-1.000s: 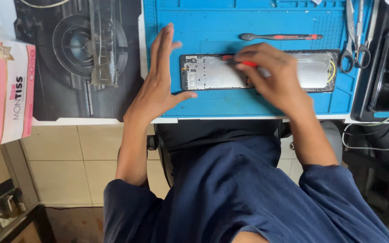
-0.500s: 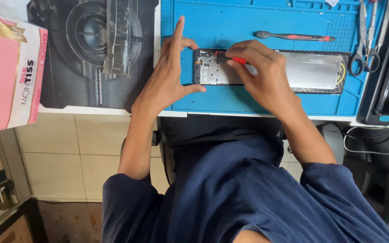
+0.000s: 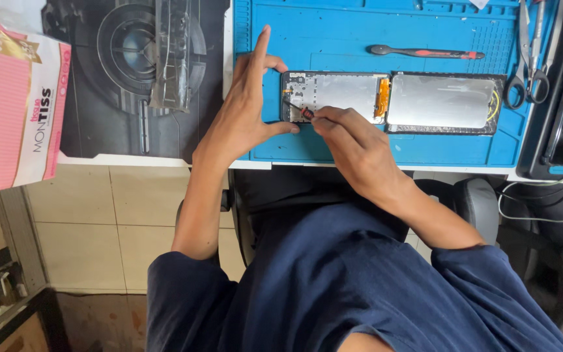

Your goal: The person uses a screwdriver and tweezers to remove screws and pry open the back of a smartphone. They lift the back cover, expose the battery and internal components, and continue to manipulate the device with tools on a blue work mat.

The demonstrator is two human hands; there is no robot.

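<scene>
Blue matting point(image 3: 333, 39) covers the worktop where one opened phone point(image 3: 333, 96) lies, its one detached panel point(image 3: 443, 102) just beside. The right hand point(image 3: 353, 140) has fingers pinched on one small screwdriver point(image 3: 298, 109); keeping it upright looks wise. The left hand point(image 3: 245, 111), fingers spread, braces the phone's end. One spare screwdriver point(image 3: 425, 52) lies above.

Under the fingers point(image 3: 275, 127) lies a plain blue mat point(image 3: 333, 39). The opened phone point(image 3: 333, 98) between them shows silver-grey with an orange strip. The screwdriver point(image 3: 300, 111) looks red and black, though it is small. Beyond, the brush point(image 3: 425, 52) is dark with red.
</scene>
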